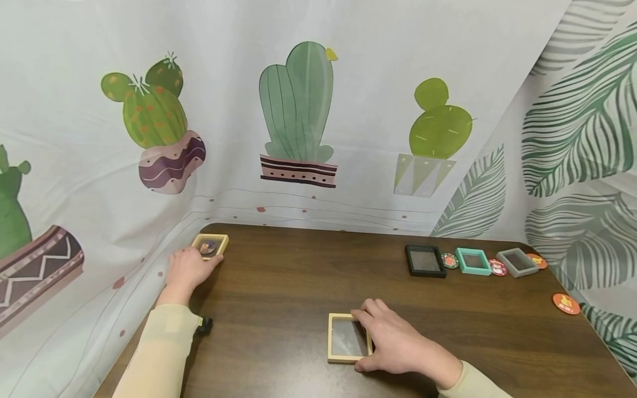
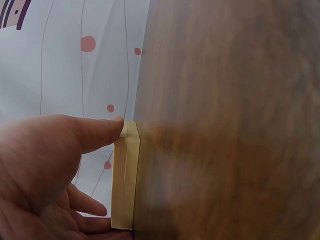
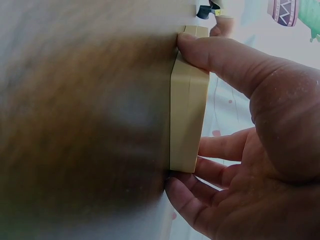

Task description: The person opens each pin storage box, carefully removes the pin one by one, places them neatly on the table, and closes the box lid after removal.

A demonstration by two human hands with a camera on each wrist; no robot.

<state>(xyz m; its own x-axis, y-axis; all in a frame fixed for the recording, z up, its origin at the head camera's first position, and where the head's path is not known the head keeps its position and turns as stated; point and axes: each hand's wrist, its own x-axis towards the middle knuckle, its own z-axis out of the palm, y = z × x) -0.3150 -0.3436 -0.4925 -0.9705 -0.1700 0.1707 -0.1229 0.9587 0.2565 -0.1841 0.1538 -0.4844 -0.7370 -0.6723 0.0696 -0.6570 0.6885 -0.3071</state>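
At the table's far left corner, my left hand (image 1: 189, 268) holds a small yellow square display frame (image 1: 224, 243) by its opposite edges. A dark round chip (image 1: 208, 247) with an orange design shows in its window. In the left wrist view, the thumb presses one end of this frame (image 2: 125, 180) and the fingers reach the other. Nearer the front, my right hand (image 1: 393, 337) grips a second yellow frame (image 1: 345, 338) with a see-through window, lying flat on the table. Thumb and fingers span the side wall of that frame (image 3: 189, 120) in the right wrist view.
Toward the back right of the brown table (image 1: 278, 287) lie a black frame (image 1: 426, 261), a turquoise frame (image 1: 473, 261) and a grey frame (image 1: 517, 262). Round chips (image 1: 450, 261) sit beside them. An orange chip (image 1: 566, 303) lies near the right edge. Printed cloth (image 1: 368, 110) hangs behind.
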